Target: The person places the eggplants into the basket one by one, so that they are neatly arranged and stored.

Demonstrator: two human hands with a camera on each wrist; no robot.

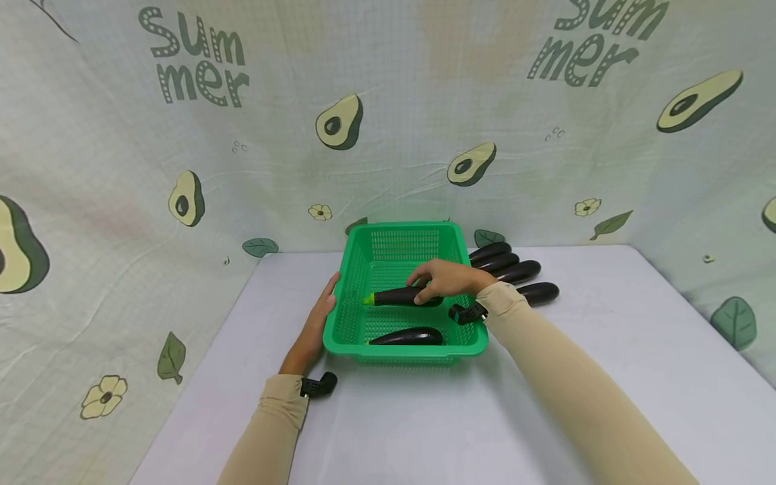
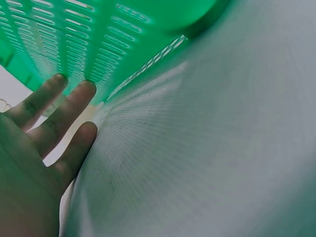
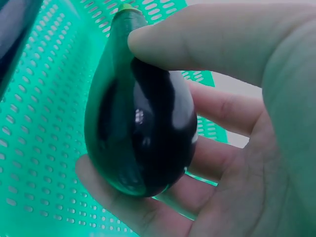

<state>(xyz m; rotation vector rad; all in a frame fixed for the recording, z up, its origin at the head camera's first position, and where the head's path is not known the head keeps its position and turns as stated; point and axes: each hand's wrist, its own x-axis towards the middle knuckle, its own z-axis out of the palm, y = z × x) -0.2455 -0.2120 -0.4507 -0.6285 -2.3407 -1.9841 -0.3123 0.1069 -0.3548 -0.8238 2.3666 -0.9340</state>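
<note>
My right hand [image 1: 448,278] grips a dark purple eggplant [image 1: 397,296] by its thick end, inside the green basket [image 1: 403,351]. Its green stem end points left. In the right wrist view the thumb lies along one side of that eggplant [image 3: 140,118] and the fingers curl round the other. A second eggplant [image 1: 409,336] lies near the basket's front wall. Against the outside of the left wall rests my left hand [image 1: 315,328]. Seen from the left wrist, its fingers [image 2: 64,116] are spread and fairly straight, with tips at the slotted basket wall [image 2: 103,49].
Several more eggplants [image 1: 520,271] lie in a row on the white table [image 1: 606,323], just right of the basket and partly hidden by the right arm. A printed cloth [image 1: 400,87] hangs behind the table. Each wrist wears a black camera band [image 1: 319,385].
</note>
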